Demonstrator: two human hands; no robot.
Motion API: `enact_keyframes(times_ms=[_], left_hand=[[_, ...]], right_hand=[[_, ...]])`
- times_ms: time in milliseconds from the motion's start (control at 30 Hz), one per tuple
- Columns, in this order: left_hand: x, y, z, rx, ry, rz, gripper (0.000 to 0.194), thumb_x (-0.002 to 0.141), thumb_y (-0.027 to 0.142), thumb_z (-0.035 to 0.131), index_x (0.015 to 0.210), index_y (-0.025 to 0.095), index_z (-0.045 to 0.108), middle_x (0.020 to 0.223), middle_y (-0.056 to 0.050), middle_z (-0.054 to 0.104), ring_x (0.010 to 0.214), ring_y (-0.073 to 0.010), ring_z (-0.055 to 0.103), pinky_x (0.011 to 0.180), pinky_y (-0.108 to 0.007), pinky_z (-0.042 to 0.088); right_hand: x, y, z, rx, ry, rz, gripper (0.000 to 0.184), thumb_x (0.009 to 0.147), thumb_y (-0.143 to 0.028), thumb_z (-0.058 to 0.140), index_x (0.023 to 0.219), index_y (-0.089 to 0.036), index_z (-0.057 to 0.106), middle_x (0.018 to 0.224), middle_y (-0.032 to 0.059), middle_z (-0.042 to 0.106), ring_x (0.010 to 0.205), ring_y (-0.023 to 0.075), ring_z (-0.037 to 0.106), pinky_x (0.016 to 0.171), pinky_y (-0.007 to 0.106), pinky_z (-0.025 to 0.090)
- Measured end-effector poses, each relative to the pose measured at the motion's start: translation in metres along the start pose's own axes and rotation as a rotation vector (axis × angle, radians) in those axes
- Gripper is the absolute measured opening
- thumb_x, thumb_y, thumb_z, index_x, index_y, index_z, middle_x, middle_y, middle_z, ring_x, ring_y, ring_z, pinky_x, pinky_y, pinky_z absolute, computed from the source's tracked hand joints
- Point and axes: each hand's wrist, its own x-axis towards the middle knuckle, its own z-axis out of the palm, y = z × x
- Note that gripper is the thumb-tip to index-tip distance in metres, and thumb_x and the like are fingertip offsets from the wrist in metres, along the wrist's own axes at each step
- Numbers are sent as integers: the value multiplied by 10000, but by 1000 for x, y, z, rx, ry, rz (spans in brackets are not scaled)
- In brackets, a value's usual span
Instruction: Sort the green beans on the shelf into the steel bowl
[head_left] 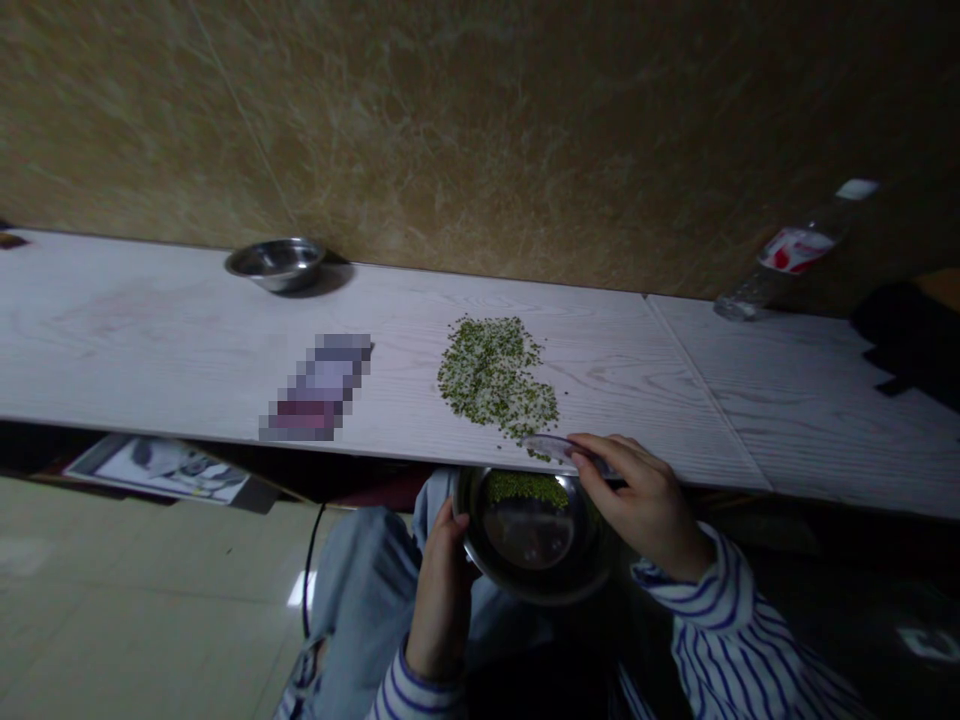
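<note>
My left hand (448, 545) is closed on the left rim of a steel bowl (592, 580), held over my lap just below the table edge. Green beans (525, 488) lie inside the bowl along its far side. Between the thumb and fingers of my right hand (641, 490) is a thin, flat translucent piece with a rounded edge (546, 447); its exact kind is unclear. That piece rests at the table's front edge, above the bowl. Just beyond it, a spread of green beans mixed with white grains (495, 375) lies on the table.
On the pale wood-grain table (397, 390) are another steel bowl (277, 265) near the wall, a pixelated flat object (319, 390) and a clear bottle with a white cap (795, 250). A dark object (911, 335) sits at far right. An open drawer (172, 470) shows below, at left.
</note>
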Motion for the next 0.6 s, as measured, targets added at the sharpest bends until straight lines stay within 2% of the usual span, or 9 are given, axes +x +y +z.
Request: enact_keyframes(times_ms=[167,333,600], left_hand=[[-1,3,0,-32,1,-17,483,835,374,586,1281,202,656,1278,-88,695,1206,-325,594,983,-416,488],[0,2,-4,-19,-62,-25,495,865,381,572,1332,224,627,1315,-83,675,1227,-325,578,1002,-421,476],[-1,2,1,-34,-23,-6,476,865,344,551,1318,229,637,1311,-75,678,1209,-308,589,981,-405,483]], right_hand=[[2,-2,3,20,-10,-8,206,913,-116,607,1092,-193,675,938,62,764,836,191,718,762,331,587],[2,-6,3,29,-22,-11,206,912,-110,604,1084,-193,681,919,57,762,824,189,717,754,328,583],[-2,-15,-1,64,-48,-27,214,903,-98,612,1078,-203,678,883,43,751,805,181,706,750,322,582]])
